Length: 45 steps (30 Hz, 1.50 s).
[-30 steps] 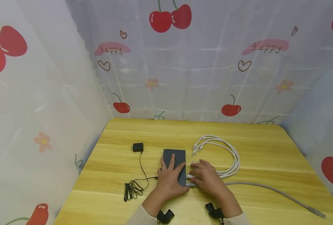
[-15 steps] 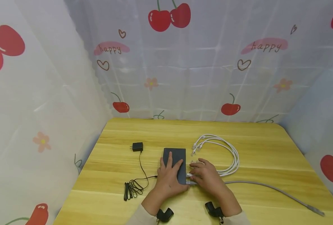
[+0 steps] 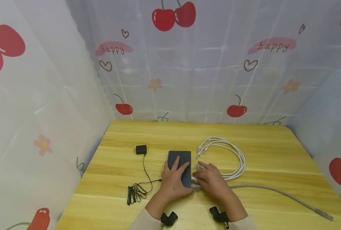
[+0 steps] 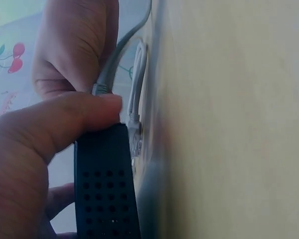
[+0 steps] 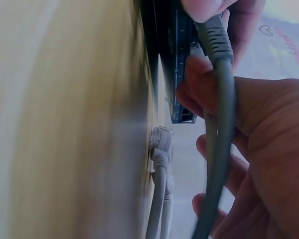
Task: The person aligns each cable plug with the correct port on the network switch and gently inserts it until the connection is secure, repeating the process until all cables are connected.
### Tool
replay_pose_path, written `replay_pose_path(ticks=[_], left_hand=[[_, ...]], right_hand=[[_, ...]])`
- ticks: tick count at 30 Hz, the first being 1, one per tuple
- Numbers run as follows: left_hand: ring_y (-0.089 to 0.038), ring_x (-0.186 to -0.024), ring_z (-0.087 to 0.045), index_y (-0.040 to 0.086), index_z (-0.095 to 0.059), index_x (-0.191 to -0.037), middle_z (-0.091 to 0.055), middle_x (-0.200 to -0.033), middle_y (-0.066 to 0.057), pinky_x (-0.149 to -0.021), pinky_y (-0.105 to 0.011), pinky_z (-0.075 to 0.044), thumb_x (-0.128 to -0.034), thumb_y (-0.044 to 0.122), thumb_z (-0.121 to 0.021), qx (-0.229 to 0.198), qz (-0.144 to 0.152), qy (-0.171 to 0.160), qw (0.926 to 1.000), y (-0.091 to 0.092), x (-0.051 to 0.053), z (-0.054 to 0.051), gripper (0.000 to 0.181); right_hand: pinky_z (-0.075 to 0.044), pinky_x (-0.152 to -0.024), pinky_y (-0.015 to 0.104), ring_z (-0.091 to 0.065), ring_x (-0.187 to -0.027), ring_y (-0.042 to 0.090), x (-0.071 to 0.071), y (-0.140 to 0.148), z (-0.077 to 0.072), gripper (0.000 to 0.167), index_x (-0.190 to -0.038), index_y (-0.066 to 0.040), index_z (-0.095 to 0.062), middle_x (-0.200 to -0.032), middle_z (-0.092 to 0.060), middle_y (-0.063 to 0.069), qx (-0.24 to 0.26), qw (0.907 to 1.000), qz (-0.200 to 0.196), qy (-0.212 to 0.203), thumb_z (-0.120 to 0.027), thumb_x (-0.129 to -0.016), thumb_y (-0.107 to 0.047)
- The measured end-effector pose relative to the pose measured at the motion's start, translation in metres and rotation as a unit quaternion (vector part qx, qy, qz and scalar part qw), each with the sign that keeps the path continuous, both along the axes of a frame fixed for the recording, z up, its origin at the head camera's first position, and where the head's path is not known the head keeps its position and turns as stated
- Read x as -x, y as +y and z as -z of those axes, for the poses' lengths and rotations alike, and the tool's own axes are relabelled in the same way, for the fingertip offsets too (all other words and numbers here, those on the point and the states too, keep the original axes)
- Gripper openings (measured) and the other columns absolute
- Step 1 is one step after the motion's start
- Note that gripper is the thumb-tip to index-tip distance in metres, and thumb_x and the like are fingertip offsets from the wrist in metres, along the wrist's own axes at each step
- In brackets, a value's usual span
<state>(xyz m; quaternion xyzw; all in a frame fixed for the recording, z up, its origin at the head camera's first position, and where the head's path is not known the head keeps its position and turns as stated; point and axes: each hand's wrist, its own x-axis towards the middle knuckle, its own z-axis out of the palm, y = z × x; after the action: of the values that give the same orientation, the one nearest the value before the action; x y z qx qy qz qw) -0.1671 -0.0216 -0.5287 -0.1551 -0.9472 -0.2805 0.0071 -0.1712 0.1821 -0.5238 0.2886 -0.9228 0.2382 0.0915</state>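
The dark flat box [image 3: 186, 175] has a row of ports on its right side, seen in the right wrist view. My left hand [image 3: 173, 183] grips it, fingers spread over the top and thumb at the near right corner. A grey cable's plug [image 5: 217, 40] sits in the port nearest that thumb. Beside it, my right hand [image 3: 212, 180] pinches a white cable's plug [image 3: 193, 178] at a neighbouring port; how deep it sits is hidden by the fingers. A thin black cord [image 3: 151, 181] runs into the box's left side.
Several looped white cables [image 3: 242, 159] lie behind and right of my right hand, with loose plugs [image 5: 162, 139] near the box. The grey cable [image 3: 285, 194] stretches to the right. A black power adapter [image 3: 141, 149] and coiled cord [image 3: 135, 193] lie left. Patterned curtains [image 3: 199, 80] surround the wooden table.
The box has shifted very slightly away and to the right within the head view. My right fingers have drawn slightly closer around the white plug.
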Motion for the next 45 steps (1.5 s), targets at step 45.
replay_pose_path(ticks=[45], left_hand=[[-0.044, -0.151, 0.005, 0.033, -0.047, -0.149, -0.015, -0.166, -0.011, -0.106, -0.072, -0.019, -0.0776, 0.070, -0.069, 0.056, 0.024, -0.050, 0.9969, 0.001, -0.002, -0.005, 0.084]], right_hand=[[-0.043, -0.097, 0.064, -0.051, -0.124, 0.051, 0.002, 0.017, 0.001, 0.018, -0.077, -0.015, -0.068, -0.126, -0.066, 0.019, -0.023, 0.9859, 0.164, -0.023, -0.086, -0.078, -0.021]])
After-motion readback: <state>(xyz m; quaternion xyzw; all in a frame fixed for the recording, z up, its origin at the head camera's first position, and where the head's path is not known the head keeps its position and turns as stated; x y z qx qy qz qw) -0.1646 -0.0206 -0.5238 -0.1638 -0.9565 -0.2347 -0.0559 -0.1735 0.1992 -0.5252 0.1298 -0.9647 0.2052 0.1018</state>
